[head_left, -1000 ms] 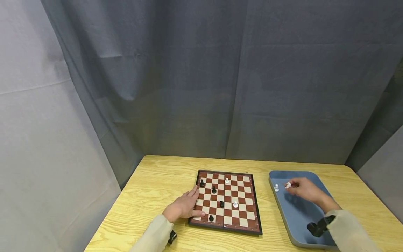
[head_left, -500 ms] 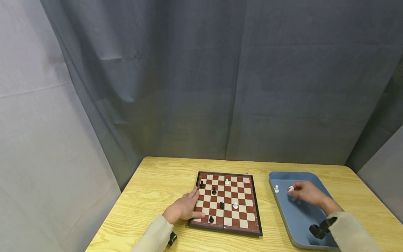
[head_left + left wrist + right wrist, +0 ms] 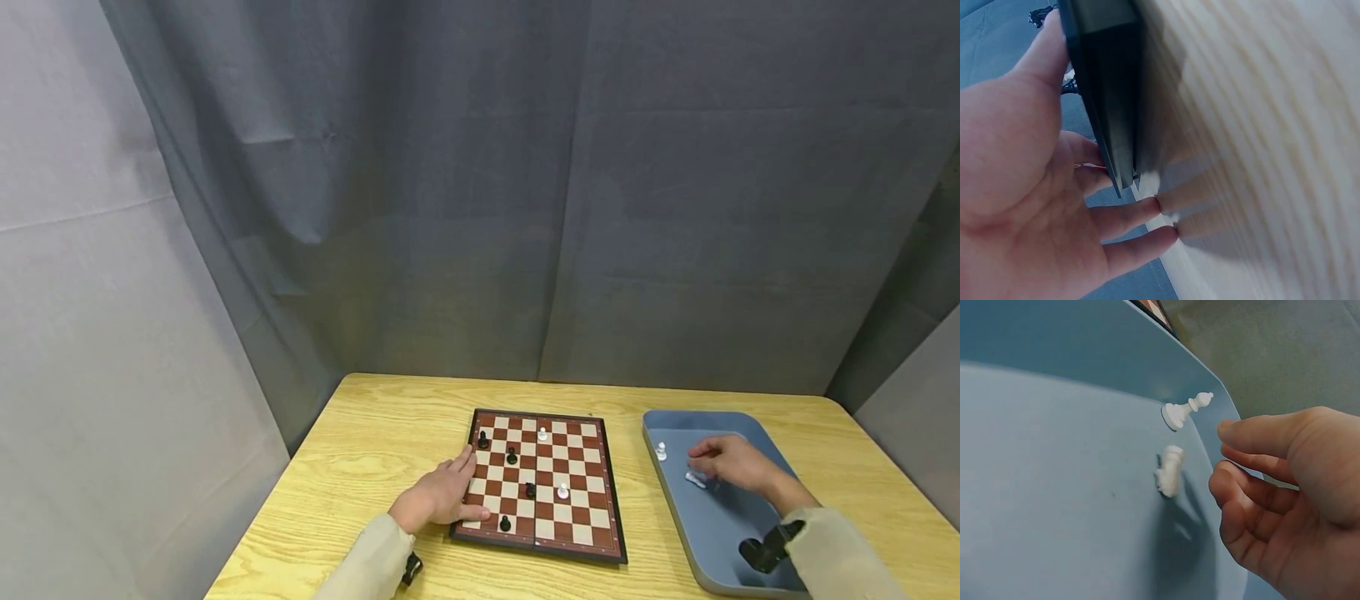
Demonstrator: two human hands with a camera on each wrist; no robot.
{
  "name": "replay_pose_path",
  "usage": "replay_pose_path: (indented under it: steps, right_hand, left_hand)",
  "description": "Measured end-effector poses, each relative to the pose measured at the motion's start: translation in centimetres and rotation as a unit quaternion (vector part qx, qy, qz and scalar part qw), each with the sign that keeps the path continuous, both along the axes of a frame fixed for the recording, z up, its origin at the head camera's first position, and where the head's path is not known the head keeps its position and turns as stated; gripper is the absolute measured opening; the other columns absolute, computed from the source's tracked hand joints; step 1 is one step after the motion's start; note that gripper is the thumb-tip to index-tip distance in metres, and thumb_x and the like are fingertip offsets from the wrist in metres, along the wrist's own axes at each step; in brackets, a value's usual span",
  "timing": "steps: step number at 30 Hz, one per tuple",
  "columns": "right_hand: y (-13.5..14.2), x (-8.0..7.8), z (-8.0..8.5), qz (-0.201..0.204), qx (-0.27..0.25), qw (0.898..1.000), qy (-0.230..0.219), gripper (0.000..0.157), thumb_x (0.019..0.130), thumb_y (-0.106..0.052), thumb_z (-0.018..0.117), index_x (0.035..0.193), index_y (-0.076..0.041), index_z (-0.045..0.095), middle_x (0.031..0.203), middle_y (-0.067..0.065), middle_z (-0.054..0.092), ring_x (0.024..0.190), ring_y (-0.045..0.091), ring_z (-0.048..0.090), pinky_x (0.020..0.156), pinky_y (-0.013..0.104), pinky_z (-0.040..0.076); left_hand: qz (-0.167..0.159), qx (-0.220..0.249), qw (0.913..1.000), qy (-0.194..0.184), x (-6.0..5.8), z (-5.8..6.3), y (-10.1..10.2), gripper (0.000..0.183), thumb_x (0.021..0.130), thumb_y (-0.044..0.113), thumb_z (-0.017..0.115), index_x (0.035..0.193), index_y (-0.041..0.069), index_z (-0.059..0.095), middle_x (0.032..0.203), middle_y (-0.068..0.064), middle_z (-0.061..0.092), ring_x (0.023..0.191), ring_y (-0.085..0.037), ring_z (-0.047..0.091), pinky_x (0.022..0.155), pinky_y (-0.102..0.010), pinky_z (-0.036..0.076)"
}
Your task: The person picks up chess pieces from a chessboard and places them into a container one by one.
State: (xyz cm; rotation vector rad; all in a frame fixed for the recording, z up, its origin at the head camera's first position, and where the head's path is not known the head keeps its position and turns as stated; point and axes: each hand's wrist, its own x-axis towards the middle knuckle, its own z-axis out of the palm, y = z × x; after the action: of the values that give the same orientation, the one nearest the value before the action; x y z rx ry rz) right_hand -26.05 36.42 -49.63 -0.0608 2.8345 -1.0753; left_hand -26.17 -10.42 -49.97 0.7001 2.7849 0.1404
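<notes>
My left hand (image 3: 441,493) rests along the left side of the chessboard (image 3: 573,533), thumb on its near-left corner. In the left wrist view the lower fingers of that hand (image 3: 1029,194) reach the wooden tabletop beside the board's dark edge. Over the blue-grey tray (image 3: 712,546) hovers my right hand (image 3: 738,462), fingers loosely bent, nothing between them. Below its fingertips a white chess piece (image 3: 1171,472) lies on its side on the tray floor, blurred in the right wrist view. Close by, a white bishop-shaped piece (image 3: 1185,411) stands near the tray wall.
Several black chess pieces stand on the board's left half, one black pawn (image 3: 505,523) near the front. A white piece (image 3: 542,434) stands toward the back and another white piece (image 3: 562,492) nearer the middle. Behind the wooden table (image 3: 405,417) hangs a grey curtain (image 3: 450,208).
My right hand has let go of the white chess piece, which now lies on the tray floor, after drawing slightly right and nearer. The left hand keeps its place at the board.
</notes>
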Motion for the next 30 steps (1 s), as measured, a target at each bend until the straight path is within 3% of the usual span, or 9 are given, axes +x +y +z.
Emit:
replay_pose_path:
  steps: [7, 14, 30]
  right_hand:
    - [-0.4, 0.1, 0.5, -0.002, 0.009, 1.000, -0.001, 0.030, 0.089, -0.014, 0.064, 0.110, 0.008, 0.063, 0.092, 0.007, 0.064, 0.077, 0.018, 0.057, 0.063, 0.033, 0.049]
    - [-2.0, 0.5, 1.4, 0.013, 0.018, 0.999, 0.035, 0.028, 0.088, -0.015, 0.066, 0.108, 0.005, 0.065, 0.093, 0.007, 0.064, 0.075, 0.018, 0.059, 0.061, 0.032, 0.049]
    - [-6.4, 0.9, 2.6, 0.068, -0.023, 0.996, 0.047, 0.035, 0.089, -0.024, 0.067, 0.111, 0.002, 0.064, 0.098, 0.007, 0.063, 0.080, 0.017, 0.059, 0.064, 0.033, 0.049]
  left_hand:
    - [0.001, 0.003, 1.0000, 0.000, -0.1, -0.1, 0.0, 0.098, 0.082, 0.063, 0.057, 0.151, 0.004, 0.021, 0.157, -0.011, 0.012, 0.133, -0.036, 0.033, 0.100, -0.044, 0.040]
    - [-0.001, 0.001, 1.0000, 0.000, -0.2, -0.3, 0.0, 0.098, 0.082, 0.064, 0.057, 0.151, 0.004, 0.021, 0.157, -0.012, 0.012, 0.133, -0.036, 0.033, 0.100, -0.044, 0.040]
    - [-0.005, -0.001, 1.0000, -0.001, -0.3, -0.4, -0.2, 0.098, 0.082, 0.065, 0.055, 0.151, 0.005, 0.020, 0.157, -0.011, 0.012, 0.134, -0.036, 0.033, 0.100, -0.043, 0.040]
